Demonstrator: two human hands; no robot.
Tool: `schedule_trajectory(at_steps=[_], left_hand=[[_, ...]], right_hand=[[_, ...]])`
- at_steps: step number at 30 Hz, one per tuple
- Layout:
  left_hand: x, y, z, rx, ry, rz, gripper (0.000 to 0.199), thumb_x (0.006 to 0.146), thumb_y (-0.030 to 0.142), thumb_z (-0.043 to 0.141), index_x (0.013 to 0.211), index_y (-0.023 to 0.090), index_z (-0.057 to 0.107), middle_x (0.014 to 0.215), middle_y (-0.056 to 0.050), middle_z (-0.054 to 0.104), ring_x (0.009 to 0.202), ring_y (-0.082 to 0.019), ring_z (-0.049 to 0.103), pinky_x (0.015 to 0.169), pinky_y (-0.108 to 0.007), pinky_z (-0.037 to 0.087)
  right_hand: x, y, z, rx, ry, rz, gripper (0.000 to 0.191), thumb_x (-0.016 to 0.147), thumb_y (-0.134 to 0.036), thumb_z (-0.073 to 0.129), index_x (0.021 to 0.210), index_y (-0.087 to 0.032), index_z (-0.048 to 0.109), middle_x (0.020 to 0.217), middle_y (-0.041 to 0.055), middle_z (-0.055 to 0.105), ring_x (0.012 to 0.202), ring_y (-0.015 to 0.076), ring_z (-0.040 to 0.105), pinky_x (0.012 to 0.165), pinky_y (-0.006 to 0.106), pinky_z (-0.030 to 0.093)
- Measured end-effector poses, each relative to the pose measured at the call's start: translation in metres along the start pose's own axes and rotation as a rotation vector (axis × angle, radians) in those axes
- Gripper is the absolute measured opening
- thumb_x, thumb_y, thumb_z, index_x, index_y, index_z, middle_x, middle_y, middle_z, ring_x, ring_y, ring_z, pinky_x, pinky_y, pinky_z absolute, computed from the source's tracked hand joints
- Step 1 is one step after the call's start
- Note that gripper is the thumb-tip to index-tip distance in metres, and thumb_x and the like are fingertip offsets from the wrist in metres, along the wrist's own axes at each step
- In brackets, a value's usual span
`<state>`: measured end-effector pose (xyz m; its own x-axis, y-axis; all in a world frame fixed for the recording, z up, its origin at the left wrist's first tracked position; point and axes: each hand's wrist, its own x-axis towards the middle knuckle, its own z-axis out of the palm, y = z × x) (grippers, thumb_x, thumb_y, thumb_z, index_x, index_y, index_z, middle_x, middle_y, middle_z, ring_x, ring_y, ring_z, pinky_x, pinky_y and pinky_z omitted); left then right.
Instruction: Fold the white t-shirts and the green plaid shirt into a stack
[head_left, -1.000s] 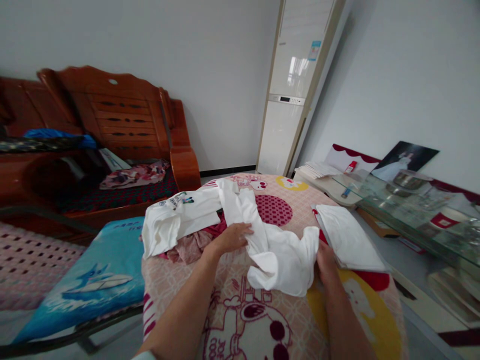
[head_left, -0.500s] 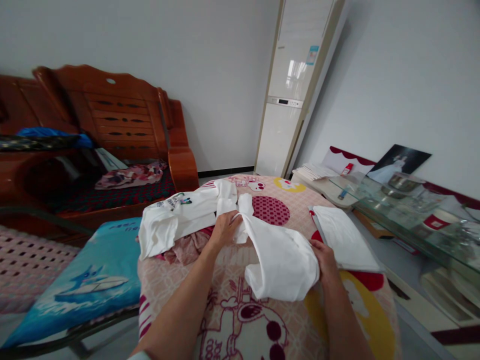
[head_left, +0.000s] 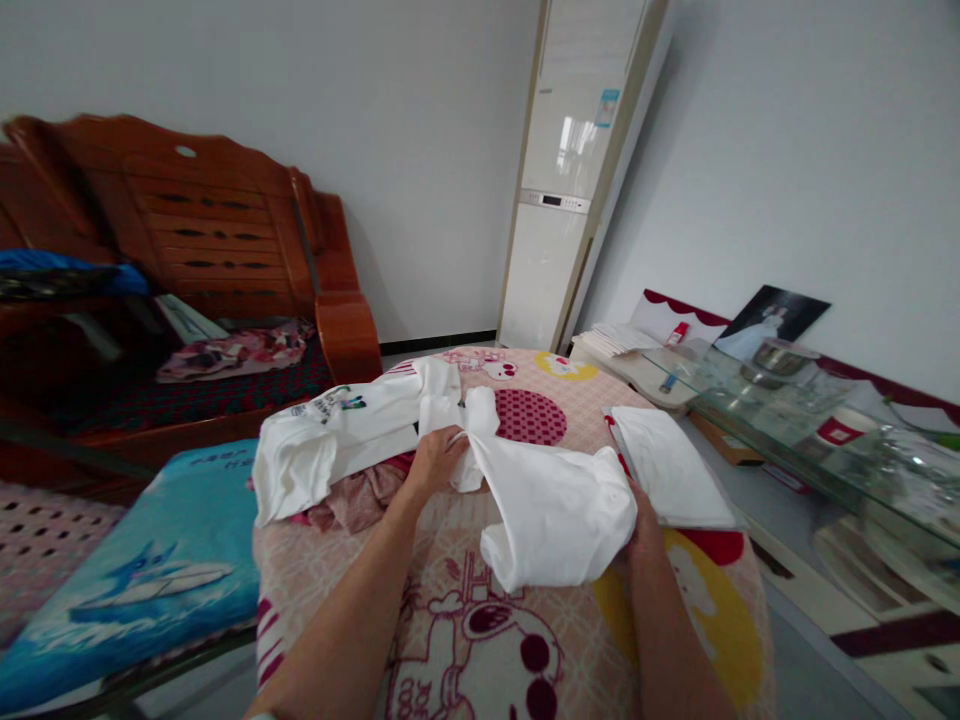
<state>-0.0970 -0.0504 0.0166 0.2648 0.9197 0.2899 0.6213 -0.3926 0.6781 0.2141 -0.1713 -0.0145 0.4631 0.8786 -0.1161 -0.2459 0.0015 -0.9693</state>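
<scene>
A white garment (head_left: pixel 559 510) is stretched between my two hands above a round table with a pink patterned cloth (head_left: pixel 450 680). My left hand (head_left: pixel 437 458) pinches its upper left corner. At its right edge my right hand (head_left: pixel 643 525) grips the bunched fabric, with the fingers partly hidden behind it. Another white garment with a printed design (head_left: pixel 375 425) lies on the table's left side, partly over a dusty pink cloth (head_left: pixel 367 498). On the right side of the table rests a folded white item (head_left: pixel 671 465).
A wooden sofa (head_left: pixel 210 230) stands at the back left, near a blue cushion (head_left: pixel 165 560). A glass shelf (head_left: pixel 787 440) with bowls and glassware runs along the right. Behind the table is a tall white cabinet-like unit (head_left: pixel 544 270).
The view has turned slightly, so the surroundings sit further left. My right hand has moved behind the garment's right edge, which is now raised and more bunched. My left hand keeps its pinch.
</scene>
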Motion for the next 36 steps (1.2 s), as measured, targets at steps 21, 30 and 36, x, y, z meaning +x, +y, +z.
schedule_trajectory(at_steps=[21, 30, 36], left_hand=[[-0.003, -0.011, 0.007, -0.069, -0.152, 0.260, 0.045, 0.072, 0.019, 0.062, 0.117, 0.020, 0.064, 0.131, -0.009, 0.058, 0.120, -0.024, 0.053, 0.106, -0.036, 0.037], [-0.008, -0.003, 0.036, 0.124, -0.210, 0.275, 0.069, 0.072, 0.021, 0.066, 0.138, 0.022, 0.048, 0.156, -0.013, 0.022, 0.142, -0.035, 0.022, 0.113, -0.054, 0.023], [-0.014, 0.020, 0.043, 0.021, -0.331, 0.259, 0.034, 0.076, 0.011, 0.054, 0.108, 0.014, 0.066, 0.126, -0.014, 0.060, 0.123, -0.029, 0.050, 0.110, -0.048, 0.030]], right_hand=[[-0.016, -0.010, 0.018, -0.171, -0.325, -0.043, 0.053, 0.059, -0.026, 0.078, 0.110, -0.021, 0.066, 0.104, 0.0049, 0.072, 0.097, 0.0261, 0.064, 0.085, 0.035, 0.047], [-0.017, -0.010, 0.011, 0.086, -0.159, -0.038, 0.042, 0.051, -0.028, 0.082, 0.091, -0.023, 0.070, 0.081, -0.0012, 0.072, 0.066, 0.0180, 0.064, 0.059, 0.027, 0.048], [-0.025, -0.022, 0.006, 0.170, -0.130, -0.074, 0.037, 0.051, -0.032, 0.080, 0.085, -0.025, 0.069, 0.078, 0.0008, 0.072, 0.067, 0.0214, 0.065, 0.060, 0.032, 0.053]])
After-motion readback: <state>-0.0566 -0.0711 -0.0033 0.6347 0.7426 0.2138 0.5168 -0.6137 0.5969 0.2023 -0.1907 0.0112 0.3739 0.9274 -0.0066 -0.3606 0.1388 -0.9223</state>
